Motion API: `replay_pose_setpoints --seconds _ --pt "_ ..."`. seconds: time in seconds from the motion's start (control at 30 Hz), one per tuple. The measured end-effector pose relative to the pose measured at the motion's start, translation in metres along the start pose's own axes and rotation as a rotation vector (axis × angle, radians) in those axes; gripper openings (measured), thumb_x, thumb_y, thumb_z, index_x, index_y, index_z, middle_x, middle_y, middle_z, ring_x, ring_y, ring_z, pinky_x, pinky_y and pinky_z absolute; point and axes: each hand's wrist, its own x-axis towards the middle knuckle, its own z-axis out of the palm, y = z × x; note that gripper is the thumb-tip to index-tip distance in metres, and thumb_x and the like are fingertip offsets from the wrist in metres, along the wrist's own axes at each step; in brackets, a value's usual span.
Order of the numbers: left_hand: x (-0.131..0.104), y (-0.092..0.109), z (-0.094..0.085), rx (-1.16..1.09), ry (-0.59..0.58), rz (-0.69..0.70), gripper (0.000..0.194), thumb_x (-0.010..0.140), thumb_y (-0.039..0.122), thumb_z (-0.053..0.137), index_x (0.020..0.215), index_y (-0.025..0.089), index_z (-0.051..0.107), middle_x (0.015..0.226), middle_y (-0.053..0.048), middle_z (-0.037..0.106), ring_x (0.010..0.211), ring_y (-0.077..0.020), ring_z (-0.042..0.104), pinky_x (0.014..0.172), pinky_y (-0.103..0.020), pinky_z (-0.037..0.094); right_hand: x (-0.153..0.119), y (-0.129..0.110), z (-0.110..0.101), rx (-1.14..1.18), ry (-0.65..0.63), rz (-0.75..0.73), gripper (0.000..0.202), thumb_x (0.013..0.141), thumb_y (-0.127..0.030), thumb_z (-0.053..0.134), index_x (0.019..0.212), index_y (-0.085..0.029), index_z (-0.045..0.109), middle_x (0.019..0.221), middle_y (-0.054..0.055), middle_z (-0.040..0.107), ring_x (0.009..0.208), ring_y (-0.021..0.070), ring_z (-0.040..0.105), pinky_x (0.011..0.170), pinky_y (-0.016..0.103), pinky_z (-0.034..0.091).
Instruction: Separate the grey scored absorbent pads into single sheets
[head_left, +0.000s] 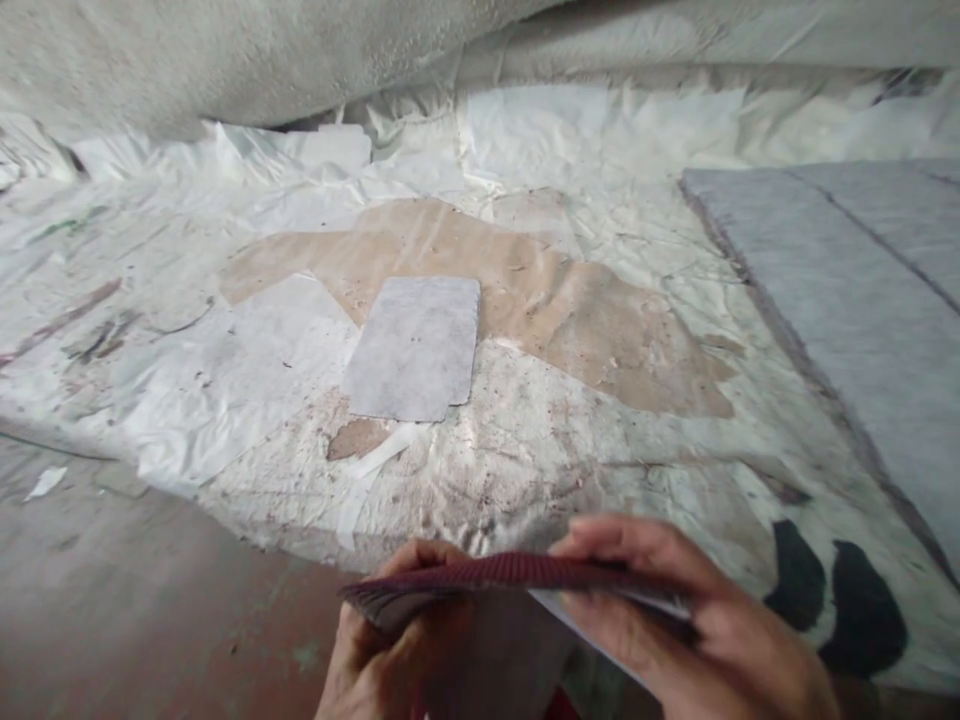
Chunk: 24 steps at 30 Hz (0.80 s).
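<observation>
Crumpled white sheeting [637, 225] lies under a grey rectangle [416, 350]. Nearer, the left hand [364, 645] and right hand [712, 630] pinch opposite ends of a ribbed maroon piece [510, 571], probably to steady it.

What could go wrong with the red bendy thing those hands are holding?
The dark red ribbed material bows between the left hand and right hand, so it might crease or slip if one grip loosens. The white sheeting below looks dirty and wrinkled, so the material could pick up grime if it dropped there.
</observation>
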Motion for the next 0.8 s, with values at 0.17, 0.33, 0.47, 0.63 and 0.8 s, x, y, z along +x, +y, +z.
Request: replay_pose_setpoints --seconds 0.17,0.33,0.47,0.63,0.8 --pt "-0.021 -0.003 -0.034 0.127 0.261 0.061 0.040 0.054 0.039 0.079 0.090 0.023 0.071 0.083 -0.005 0.070 0.084 -0.0313 0.064 0.067 -0.038 0.052 -0.012 0.016 0.025 0.297 -0.108 0.280 0.032 0.086 -0.043 0.074 0.108 -0.021 0.063 0.095 0.003 0.058 0.092 0.0312 0.056 0.073 0.030 0.051" --pt "-0.026 -0.005 -0.057 0.003 0.196 0.130 0.020 0.052 0.026 0.074 0.070 0.022 0.068 0.068 0.001 0.067 0.072 -0.0221 0.063 0.060 -0.028 0.049 -0.047 0.025 0.057 -0.327 0.174 -0.081 0.015 0.093 -0.033 0.054 0.097 -0.027 0.068 0.084 0.000 0.060 0.071 0.0264 0.059 0.064 0.030 0.046" --pt "-0.024 -0.011 -0.065 -0.177 0.162 -0.048 0.035 0.053 0.026 0.073 0.086 0.019 0.065 0.071 -0.001 0.069 0.069 -0.0211 0.065 0.063 -0.028 0.050 -0.047 0.022 0.069 0.187 0.097 0.374 0.022 0.081 -0.040 0.074 0.096 -0.025 0.071 0.083 -0.001 0.061 0.076 0.0282 0.060 0.065 0.026 0.048" --pt "-0.033 -0.007 -0.083 -0.144 0.134 -0.095 0.079 0.050 0.012 0.063 0.126 0.024 0.048 0.081 0.002 0.070 0.075 -0.0206 0.066 0.063 -0.026 0.048 -0.046 0.029 0.075 0.164 -0.102 0.403 0.025 0.086 -0.044 0.071 0.089 -0.019 0.072 0.079 0.001 0.060 0.072 0.0260 0.057 0.061 0.022 0.045" --pt "-0.034 -0.013 -0.098 -0.106 0.029 0.074 0.054 0.053 0.023 0.069 0.106 0.021 0.064 0.089 -0.003 0.070 0.096 -0.0267 0.062 0.072 -0.029 0.049 -0.058 0.032 0.090 -0.223 0.105 -0.160 0.020 0.097 -0.027 0.053 0.107 -0.035 0.068 0.097 -0.006 0.059 0.081 0.0232 0.058 0.074 0.023 0.046"
